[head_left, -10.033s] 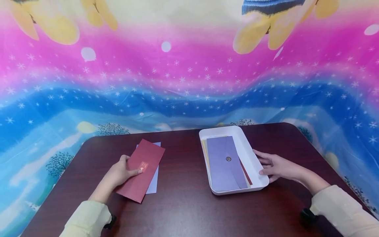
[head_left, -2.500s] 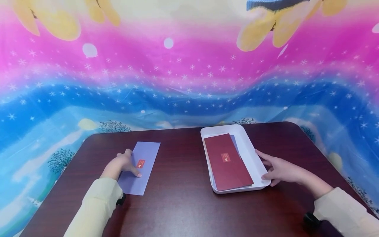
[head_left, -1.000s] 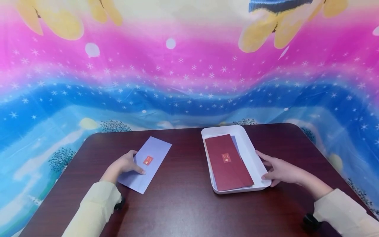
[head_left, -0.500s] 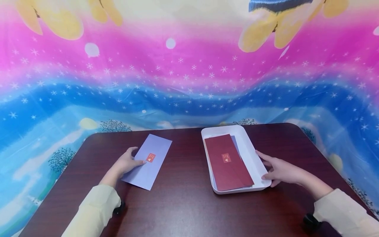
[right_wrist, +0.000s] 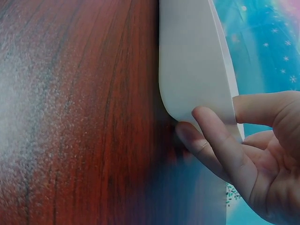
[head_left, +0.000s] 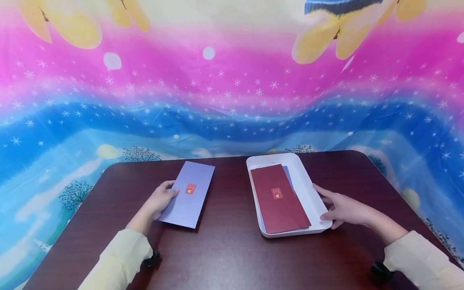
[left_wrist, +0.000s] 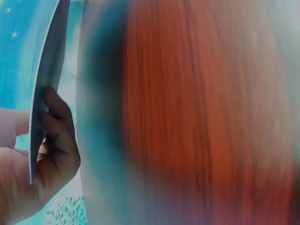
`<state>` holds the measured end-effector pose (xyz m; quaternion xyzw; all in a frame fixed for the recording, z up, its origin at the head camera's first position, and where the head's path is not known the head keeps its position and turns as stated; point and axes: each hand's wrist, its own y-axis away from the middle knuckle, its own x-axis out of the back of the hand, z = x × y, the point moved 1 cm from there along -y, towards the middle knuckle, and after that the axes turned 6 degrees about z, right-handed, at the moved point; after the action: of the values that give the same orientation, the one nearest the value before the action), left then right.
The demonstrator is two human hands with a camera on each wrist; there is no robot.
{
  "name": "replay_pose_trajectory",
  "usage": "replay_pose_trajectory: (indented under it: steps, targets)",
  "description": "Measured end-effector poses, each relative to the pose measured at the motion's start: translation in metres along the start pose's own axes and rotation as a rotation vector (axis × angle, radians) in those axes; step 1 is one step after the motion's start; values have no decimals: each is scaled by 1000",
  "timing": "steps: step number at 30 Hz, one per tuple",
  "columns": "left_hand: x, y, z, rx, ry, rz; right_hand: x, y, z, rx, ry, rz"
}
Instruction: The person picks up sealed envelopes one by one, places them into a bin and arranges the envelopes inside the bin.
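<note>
My left hand (head_left: 158, 200) pinches a lavender envelope (head_left: 186, 209) by its left edge, thumb on top, and holds it tilted above the table. In the left wrist view the envelope (left_wrist: 40, 89) shows edge-on, with curled fingers (left_wrist: 61, 133) behind it. To the right stands a white tray (head_left: 307, 189) with a stack of envelopes in it. A dark red envelope (head_left: 280, 213) with an orange-red heart label lies on top, mostly covering the others. My right hand (head_left: 346, 208) grips the tray's right side near the front corner; in the right wrist view two fingers (right_wrist: 220, 138) press its outer wall.
The dark wooden table (head_left: 224, 249) has rounded back corners. Behind it hangs a colourful patterned cloth (head_left: 217, 100) that reaches down past the table's sides.
Ten seconds ago my left hand held the dark red envelope, which now lies in the tray. The lavender envelope has since been lifted from the table and shifted right. The right hand still grips the tray.
</note>
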<state>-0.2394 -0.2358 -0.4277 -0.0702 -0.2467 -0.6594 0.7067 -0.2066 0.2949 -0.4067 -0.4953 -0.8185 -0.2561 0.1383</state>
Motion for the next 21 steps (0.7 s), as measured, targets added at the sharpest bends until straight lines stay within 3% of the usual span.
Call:
replay_pose_trajectory:
  steps: [12,21]
  targets:
    - [-32,13,22,46,279,-75,0,0,0,2,5,3]
    - [-58,20,43,37,412,-115,0,1,-1,1,18,12]
